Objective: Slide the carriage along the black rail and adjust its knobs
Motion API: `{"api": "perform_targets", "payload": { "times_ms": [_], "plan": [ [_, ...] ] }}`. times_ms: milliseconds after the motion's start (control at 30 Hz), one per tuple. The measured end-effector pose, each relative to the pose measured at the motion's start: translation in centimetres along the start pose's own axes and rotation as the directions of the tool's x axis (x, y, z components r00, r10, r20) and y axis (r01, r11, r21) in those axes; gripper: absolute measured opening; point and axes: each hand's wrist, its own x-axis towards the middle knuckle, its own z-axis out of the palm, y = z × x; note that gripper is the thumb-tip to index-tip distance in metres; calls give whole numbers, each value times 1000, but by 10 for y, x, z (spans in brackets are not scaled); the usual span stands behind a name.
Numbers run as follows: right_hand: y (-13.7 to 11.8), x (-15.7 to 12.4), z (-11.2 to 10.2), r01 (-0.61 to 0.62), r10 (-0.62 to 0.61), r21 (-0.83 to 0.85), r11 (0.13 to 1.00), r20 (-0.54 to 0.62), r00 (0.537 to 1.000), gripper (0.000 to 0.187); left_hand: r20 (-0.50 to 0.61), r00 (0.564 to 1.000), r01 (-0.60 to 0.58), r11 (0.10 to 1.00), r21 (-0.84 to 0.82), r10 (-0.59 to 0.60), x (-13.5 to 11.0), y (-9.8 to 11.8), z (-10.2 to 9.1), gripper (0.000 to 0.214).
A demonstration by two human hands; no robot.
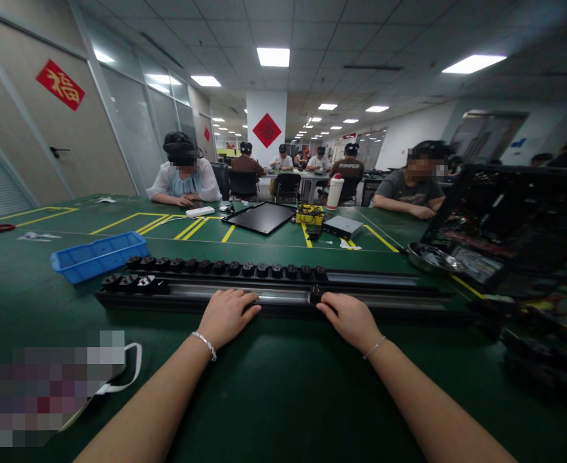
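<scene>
A long black rail (278, 296) with a shiny inner channel lies across the table before me. My left hand (228, 313) grips its near side, fingers curled over the edge and thumb along the front. Farther right along this rail, the closed fingertips of my right hand (348, 315) hold a small black module (316, 294) in the channel; part of it is hidden. Three similar modules (128, 281) sit at the rail's left end. Just behind, a second rail (370, 279) carries a row of several black modules (234, 267).
A blue bin (101, 257) stands behind the rails' left end. At right are a metal bowl (432, 257) and an open black frame (515, 225) with wires. A dark panel (261, 217) and grey box (342, 226) lie beyond. Two people sit across the table.
</scene>
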Motion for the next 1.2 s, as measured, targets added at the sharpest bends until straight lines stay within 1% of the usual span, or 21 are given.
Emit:
{"api": "perform_targets", "payload": {
  "times_ms": [333,667,1000,1200],
  "plan": [
    [0,-1,-1,-27,27,-13,1000,1,1000,29,-9,1000,-5,1000,-2,5,0,0,1,40],
    [2,-1,2,-48,48,20,999,2,999,29,-15,1000,-6,1000,13,6,0,-1,2,41],
    [8,-3,1,14,-10,99,995,-48,999,27,-9,1000,8,1000,-17,-8,1,-1,2,40],
    [10,-6,2,60,-45,139,988,-111,993,26,-16,1000,1,1000,2,-1,0,-1,3,41]
  ]
}}
